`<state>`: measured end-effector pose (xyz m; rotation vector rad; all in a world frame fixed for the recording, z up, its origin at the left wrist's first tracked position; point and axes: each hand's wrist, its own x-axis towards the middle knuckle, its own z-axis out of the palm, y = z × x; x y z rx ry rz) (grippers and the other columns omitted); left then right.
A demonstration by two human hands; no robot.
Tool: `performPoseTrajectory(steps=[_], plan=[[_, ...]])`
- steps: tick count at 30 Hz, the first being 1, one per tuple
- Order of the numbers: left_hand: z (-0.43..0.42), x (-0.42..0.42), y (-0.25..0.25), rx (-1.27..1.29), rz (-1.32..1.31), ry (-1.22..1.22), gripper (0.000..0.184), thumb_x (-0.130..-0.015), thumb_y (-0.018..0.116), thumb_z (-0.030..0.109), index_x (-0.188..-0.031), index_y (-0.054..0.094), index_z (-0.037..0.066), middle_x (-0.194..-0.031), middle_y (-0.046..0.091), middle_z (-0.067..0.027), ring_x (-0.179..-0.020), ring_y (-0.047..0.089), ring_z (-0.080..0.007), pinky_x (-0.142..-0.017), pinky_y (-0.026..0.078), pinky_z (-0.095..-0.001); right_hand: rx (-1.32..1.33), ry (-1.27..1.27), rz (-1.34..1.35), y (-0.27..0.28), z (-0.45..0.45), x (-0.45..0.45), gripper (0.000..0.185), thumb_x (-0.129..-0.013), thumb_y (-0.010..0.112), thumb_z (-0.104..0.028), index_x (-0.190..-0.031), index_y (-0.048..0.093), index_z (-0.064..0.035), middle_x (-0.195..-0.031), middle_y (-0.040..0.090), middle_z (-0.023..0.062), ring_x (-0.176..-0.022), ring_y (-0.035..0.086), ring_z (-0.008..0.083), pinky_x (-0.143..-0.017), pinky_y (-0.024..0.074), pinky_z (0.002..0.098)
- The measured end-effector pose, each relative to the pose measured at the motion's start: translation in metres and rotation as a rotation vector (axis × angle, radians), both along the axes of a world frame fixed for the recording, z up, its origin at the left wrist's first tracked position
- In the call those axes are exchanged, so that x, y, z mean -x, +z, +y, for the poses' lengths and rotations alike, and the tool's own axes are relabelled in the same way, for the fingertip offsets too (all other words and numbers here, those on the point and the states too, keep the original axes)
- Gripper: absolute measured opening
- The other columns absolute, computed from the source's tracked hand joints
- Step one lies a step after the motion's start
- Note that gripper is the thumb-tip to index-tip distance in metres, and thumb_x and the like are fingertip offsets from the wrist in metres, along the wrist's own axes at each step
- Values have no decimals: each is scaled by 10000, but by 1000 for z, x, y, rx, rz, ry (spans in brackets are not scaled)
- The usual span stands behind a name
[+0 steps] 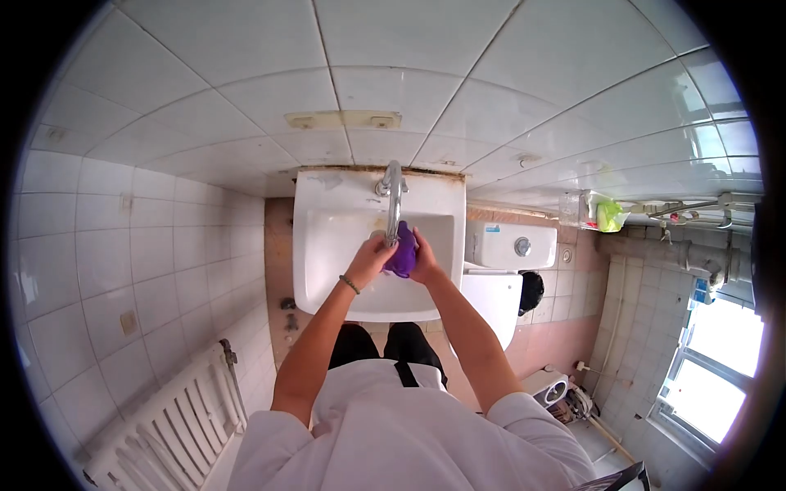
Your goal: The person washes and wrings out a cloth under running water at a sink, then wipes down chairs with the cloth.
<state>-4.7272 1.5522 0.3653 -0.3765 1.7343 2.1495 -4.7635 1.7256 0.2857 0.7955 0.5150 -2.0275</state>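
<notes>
A purple cloth (400, 259) is bunched between my two hands over the white sink (327, 304). My left hand (372, 260) has its fingers closed on the cloth's left side, close to the spout. My right hand (424, 259) grips the right side, its fingers curled round the edge. Directly above the cloth arches a chrome faucet (395, 184), its spout end near my left fingertips. Whether water is running cannot be made out.
To the right of the sink stands a white toilet (499, 245) with a black bin (531, 291) beside it. A white radiator (176, 434) is at the lower left. Tiled wall rises behind the faucet, and a window (712, 360) is far right.
</notes>
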Motion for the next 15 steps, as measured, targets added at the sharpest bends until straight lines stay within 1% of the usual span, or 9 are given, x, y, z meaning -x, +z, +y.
performPoseTrajectory(steps=[1, 2, 3, 5, 7, 11, 12, 14, 15], plan=[[-11, -1, -8, -48, -118, -4, 225, -969, 592, 213, -1105, 640, 39, -876, 597, 44, -784, 525, -30, -692, 451, -201, -4, -4, 15, 0, 1, 3, 447, -935, 584, -447, -1166, 594, -65, -1099, 663, 99, -1020, 641, 259, -937, 506, 418], [-14, -1, -35, -90, -56, 69, 260, -994, 548, 262, -1093, 636, 38, -910, 635, 14, -815, 583, -62, -716, 479, -225, -11, -8, 30, 1, 2, 6, 437, -936, 589, -438, -1147, 599, -55, -1089, 667, 98, -1013, 644, 259, -943, 505, 420], [-16, -1, -35, -221, -140, 170, 290, -1002, 522, 299, -1092, 633, 47, -930, 654, -10, -840, 613, -90, -738, 498, -246, -68, 6, 43, 15, -1, 10, 337, -925, 630, -326, -1133, 606, -61, -1060, 676, 90, -957, 665, 239, -902, 535, 395], [-21, 4, -43, -522, -309, 322, 350, -1013, 471, 374, -1119, 611, 72, -990, 688, -74, -907, 668, -173, -811, 540, -318, -284, 89, 303, 41, -2, 11, 269, -900, 656, -221, -1098, 616, -43, -1015, 680, 93, -910, 675, 232, -857, 551, 363], [-20, 5, -52, -652, -378, 324, 351, -1016, 463, 375, -1114, 602, 68, -988, 689, -73, -898, 669, -182, -824, 540, -329, -440, 89, 513, 61, -8, 6, 244, -852, 678, -78, -1080, 635, -5, -965, 680, 83, -839, 665, 177, -804, 548, 305], [3, 8, -117, -756, -431, 403, 291, -998, 479, 361, -1014, 573, 87, -908, 660, -57, -821, 659, -189, -722, 559, -359, -806, 274, 935, 78, -28, -11, 325, -836, 710, -121, -1130, 648, 3, -933, 672, 46, -808, 598, 104, -755, 509, 272], [11, 10, -122, -762, -417, 424, 268, -989, 490, 354, -986, 567, 98, -874, 646, -51, -791, 653, -188, -682, 565, -358, -951, 304, 1082, 105, -37, -14, 335, -801, 749, -199, -1066, 650, -20, -917, 674, 96, -791, 628, 198, -730, 503, 330], [17, 13, -138, -865, -444, 369, 310, -966, 544, 400, -940, 574, 92, -788, 630, -50, -737, 645, -202, -677, 560, -363, -1085, 544, 1186, 117, -46, -18, 326, -813, 727, -165, -1084, 636, -9, -999, 660, 145, -902, 638, 289, -819, 505, 381], [17, 16, -158, -931, -498, 302, 321, -954, 569, 413, -925, 578, 93, -781, 630, -51, -736, 644, -205, -688, 558, -360, -1122, 492, 1315, 115, -51, -18, 308, -813, 717, -143, -1080, 639, -11, -1018, 655, 151, -943, 626, 311, -853, 496, 397]])
